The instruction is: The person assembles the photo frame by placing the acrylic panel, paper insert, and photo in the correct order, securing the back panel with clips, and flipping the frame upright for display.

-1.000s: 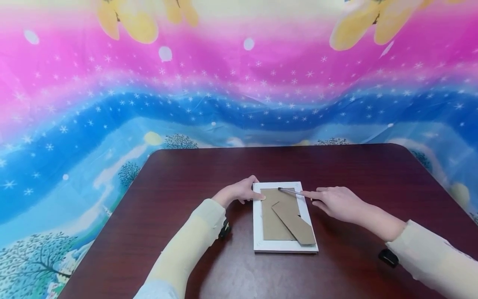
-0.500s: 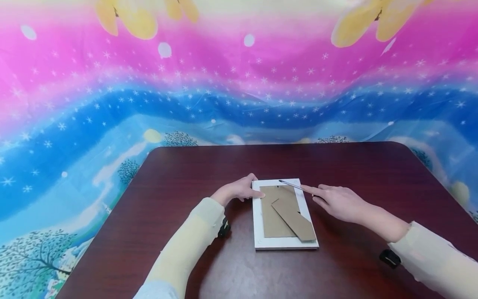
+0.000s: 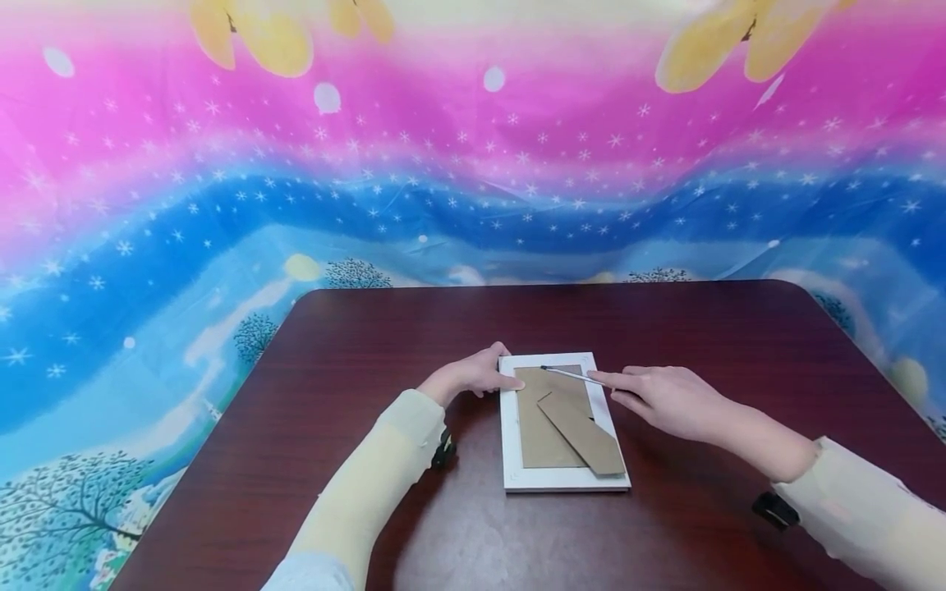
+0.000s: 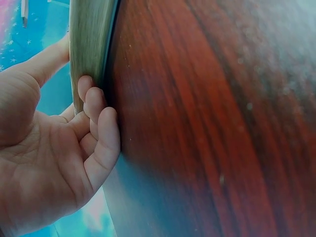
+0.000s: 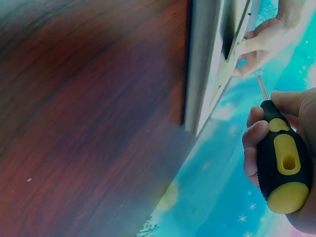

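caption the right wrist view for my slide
Right hand grips a black-and-yellow screwdriver; left hand holds the picture frame beyond.

The right hand [image 5: 303, 110] gripped a screwdriver [image 5: 279, 143] by its black and yellow handle [image 5: 291, 177], the thin metal shaft [image 5: 263, 89] pointing away. Beyond it, the left hand [image 5: 266, 40] held the pale frame [image 5: 204, 66] on the tabletop [image 5: 94, 98]. A blue patterned backdrop [image 5: 217, 177] showed behind; whether the shaft's tip touched anything was hard to tell.

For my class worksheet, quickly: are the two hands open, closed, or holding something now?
Left hand: holding the white frame by its edge.
Right hand: holding the black-and-yellow screwdriver.
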A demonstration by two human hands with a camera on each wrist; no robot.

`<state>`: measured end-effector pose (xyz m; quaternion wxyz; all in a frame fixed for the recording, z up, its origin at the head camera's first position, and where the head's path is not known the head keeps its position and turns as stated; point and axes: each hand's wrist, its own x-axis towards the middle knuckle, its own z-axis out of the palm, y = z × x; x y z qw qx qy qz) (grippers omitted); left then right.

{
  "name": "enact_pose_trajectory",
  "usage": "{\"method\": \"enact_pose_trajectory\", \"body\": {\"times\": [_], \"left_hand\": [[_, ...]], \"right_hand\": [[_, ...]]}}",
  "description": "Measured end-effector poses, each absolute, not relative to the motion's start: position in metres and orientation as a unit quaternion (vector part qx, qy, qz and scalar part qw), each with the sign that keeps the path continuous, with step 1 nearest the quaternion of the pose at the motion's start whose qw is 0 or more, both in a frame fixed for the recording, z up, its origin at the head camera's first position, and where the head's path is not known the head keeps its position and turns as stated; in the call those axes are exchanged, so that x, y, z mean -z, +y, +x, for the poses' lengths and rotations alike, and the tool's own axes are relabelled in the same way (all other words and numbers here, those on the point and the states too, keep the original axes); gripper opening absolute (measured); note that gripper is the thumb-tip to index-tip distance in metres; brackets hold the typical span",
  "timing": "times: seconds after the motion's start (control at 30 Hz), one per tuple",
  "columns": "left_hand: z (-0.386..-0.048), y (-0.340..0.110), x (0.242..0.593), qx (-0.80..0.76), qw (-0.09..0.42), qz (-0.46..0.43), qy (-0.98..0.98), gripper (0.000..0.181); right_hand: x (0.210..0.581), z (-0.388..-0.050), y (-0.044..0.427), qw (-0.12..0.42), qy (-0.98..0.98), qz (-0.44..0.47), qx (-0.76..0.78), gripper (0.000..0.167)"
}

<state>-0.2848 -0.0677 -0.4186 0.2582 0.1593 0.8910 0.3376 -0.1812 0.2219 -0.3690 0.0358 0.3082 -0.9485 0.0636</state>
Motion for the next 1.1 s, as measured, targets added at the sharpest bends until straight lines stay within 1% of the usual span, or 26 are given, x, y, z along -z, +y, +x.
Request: {"method": "enact_pose_trajectory", "body": {"times": [0.07,0.3,0.43,0.77,0.9,1.1], "left_hand": [[-0.285,-0.068,0.419,-0.336,0.256,0.161,0.892,0.044],[-0.285,-0.068,0.418,-0.33,0.257,0.166,0.893,0.044],[-0.284,-0.067,0.418,-0.329,0.258,0.163,0.894,0.045],[-0.285,-0.068,0.418,-0.334,0.263,0.166,0.89,0.042],[-0.285,-0.068,0.418,-0.337,0.264,0.165,0.888,0.041],[-0.285,-0.068,0.417,-0.34,0.264,0.166,0.888,0.042]], "right_hand": [[0.367,-0.18,0.218,0.041,-0.943,0.325,-0.06,0.042],[0.363,-0.178,0.199,0.027,-0.916,0.396,-0.061,0.038],[0.365,-0.176,0.193,0.038,-0.897,0.437,-0.044,0.038],[0.36,-0.177,0.186,0.063,-0.878,0.474,0.0,0.036],[0.354,-0.177,0.183,0.059,-0.874,0.482,0.002,0.035],[0.347,-0.177,0.179,0.038,-0.877,0.48,0.006,0.034]]}}
